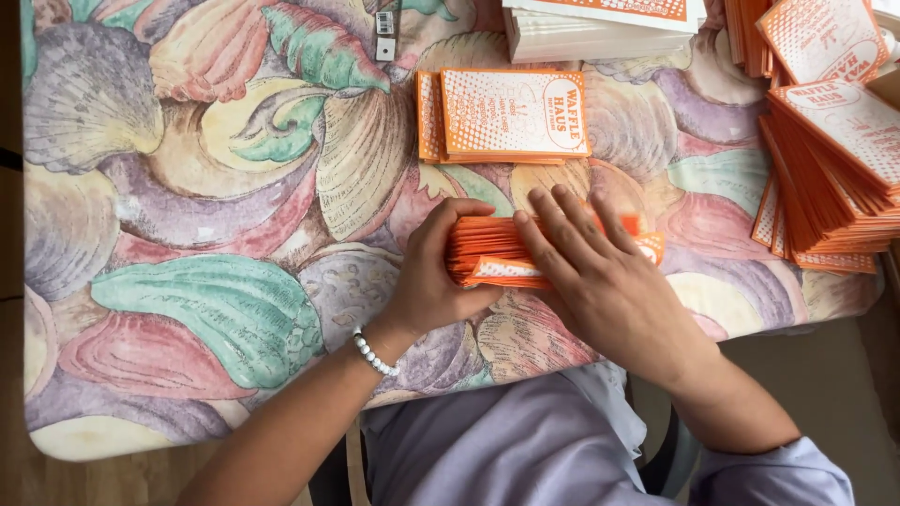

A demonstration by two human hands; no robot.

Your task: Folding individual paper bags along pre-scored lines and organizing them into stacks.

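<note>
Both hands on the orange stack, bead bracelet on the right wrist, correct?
Not quite. The head view shows the bead bracelet on the left wrist, not the right. Both the left hand and right hand do rest on the orange stack.

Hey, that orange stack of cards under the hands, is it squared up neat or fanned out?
Fanned out. The orange stack shows stepped, splayed edges between the left hand and the right hand, and one card sticks out at its lower side.

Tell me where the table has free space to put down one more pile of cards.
Free: the wide cloth left of the left hand, below the small card pile. Crowded: the right edge, with the fanned orange stacks, and the white stack above.
</note>
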